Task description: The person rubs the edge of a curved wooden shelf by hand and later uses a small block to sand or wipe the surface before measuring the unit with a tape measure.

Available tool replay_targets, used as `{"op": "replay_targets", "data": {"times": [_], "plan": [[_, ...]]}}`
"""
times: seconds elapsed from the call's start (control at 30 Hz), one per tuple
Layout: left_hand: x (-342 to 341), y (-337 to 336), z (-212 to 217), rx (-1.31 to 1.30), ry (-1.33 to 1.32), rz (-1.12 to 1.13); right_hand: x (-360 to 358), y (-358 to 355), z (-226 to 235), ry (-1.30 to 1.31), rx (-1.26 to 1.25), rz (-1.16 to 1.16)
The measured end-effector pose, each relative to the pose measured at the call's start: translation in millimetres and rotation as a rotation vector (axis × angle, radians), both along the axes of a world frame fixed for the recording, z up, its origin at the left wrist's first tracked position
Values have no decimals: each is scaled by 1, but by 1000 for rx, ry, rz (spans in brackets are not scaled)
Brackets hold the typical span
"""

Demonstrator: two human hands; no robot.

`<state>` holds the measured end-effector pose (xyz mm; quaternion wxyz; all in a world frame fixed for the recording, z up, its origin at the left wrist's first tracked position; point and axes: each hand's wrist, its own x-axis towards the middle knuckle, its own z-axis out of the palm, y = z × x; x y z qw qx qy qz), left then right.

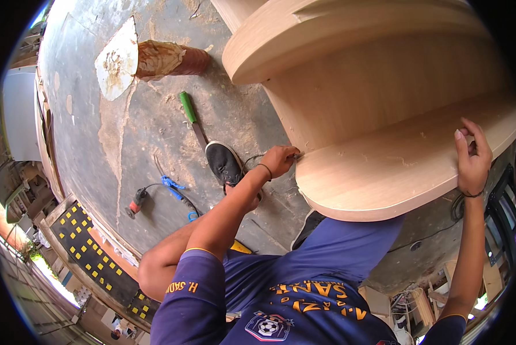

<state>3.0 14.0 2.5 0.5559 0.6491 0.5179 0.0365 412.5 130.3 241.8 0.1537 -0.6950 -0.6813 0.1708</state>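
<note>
I see the left hand (280, 160) just left of frame centre, fingers curled and pinched at the inner corner where the lower shelf (396, 178) meets the upright panel (379, 98); whether it holds anything I cannot tell. The right hand (472, 158) sits at 3 o'clock, fingers bent and partly open, fingertips resting on the shelf's curved outer edge. The shelf spans from centre to 3 o'clock, with a second rounded shelf (327, 29) above it at 12 o'clock. Wood dust lies on the shelf surface. A black shoe (223, 163) stands on the floor (125, 132) just left of the left hand. A green-handled tool (190, 112) lies at 11 o'clock, near a brown can (166, 59). A red power tool (137, 202) with a cord lies at 9 o'clock.
</note>
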Motion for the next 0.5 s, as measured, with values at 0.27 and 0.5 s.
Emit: {"op": "replay_targets", "data": {"times": [0.27,0.5], "plan": [[0,-3,64,24,-19,-15,1,-2,-3,-35,45,5],[-29,-17,129,-275,-122,408,-1,-3,-6,-7,42,-29]]}}
